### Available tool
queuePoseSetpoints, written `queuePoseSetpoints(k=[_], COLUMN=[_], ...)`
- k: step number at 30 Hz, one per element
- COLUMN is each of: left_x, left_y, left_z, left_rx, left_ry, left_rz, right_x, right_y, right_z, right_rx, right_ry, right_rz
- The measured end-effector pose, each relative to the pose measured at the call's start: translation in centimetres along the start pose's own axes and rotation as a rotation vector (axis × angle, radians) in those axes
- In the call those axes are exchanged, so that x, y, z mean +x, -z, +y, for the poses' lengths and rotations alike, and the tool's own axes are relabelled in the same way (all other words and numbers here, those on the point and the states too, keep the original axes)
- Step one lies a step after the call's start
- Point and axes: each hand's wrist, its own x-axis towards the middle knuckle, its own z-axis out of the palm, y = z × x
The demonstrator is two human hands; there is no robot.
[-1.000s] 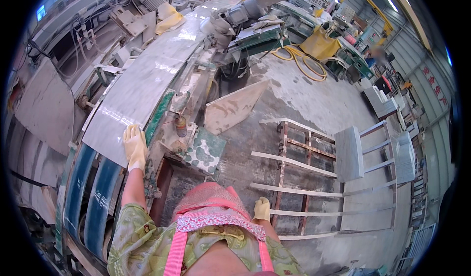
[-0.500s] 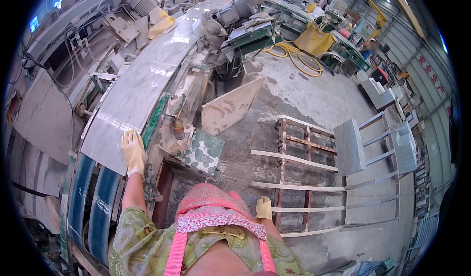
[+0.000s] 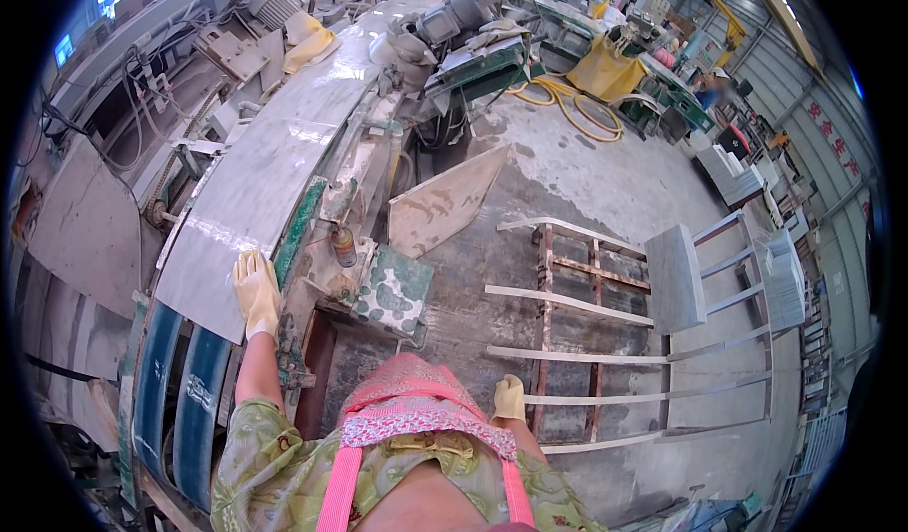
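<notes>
Closest in, the person wears a green patterned top and a pink apron [image 3: 416, 409], and both hands are in pale yellow gloves. The right hand [image 3: 509, 398] hangs low beside the apron, near the bottom bar of a metal rack; its fingers look curled in loosely, though from this angle I cannot tell whether they close on anything. The left hand [image 3: 255, 291] reaches up and lies flat, fingers stretched out and close together, on the near right corner of a long pale stone slab [image 3: 246, 191]. The slab rests on the surface of a long machine [image 3: 170, 381] with blue rails at its near end, and it runs away from the person toward the top of the view. Just right of the slab's edge stands a small can [image 3: 343, 245], and beside that sits a green speckled stone block [image 3: 392, 291]. On the concrete floor [image 3: 605, 182] past the block, a tan triangular offcut [image 3: 445, 201] leans near the machine. To the right, the metal rack [image 3: 586, 343] holds thin pale strips and an upright grey slab [image 3: 674, 279]. Farther off lie coiled yellow hoses [image 3: 567, 106], a yellow cloth-covered heap [image 3: 605, 69], and more machines at the back of the hall
</notes>
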Motion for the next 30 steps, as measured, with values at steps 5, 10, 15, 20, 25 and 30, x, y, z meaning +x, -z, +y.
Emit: queuePoseSetpoints(k=[5,10,15,20,25,30], left_x=[-0.3,0.3,0.4,0.0,-0.1,-0.1], left_y=[-0.4,1.2,1.6,0.2,0.0,-0.2], left_z=[-0.2,0.5,0.6,0.2,-0.1,-0.1], left_rx=[-0.001,-0.026,-0.024,-0.016,0.006,0.009], left_ry=[-0.006,0.030,0.066,0.016,0.024,0.026], left_rz=[0.054,-0.048,-0.135,-0.013,-0.036,-0.025], right_x=[-0.3,-1.7,-2.1,-0.5,-0.7,-0.8], right_y=[0.0,1.9,2.0,0.9,0.8,0.9], right_z=[-0.5,-3.8,-4.9,-1.7,-1.6,-1.7], right_rx=[0.061,0.026,0.054,0.042,0.021,0.010], right_ry=[-0.022,-0.043,-0.075,-0.057,-0.053,-0.036], right_rz=[-0.005,-0.061,-0.057,-0.044,-0.037,-0.043])
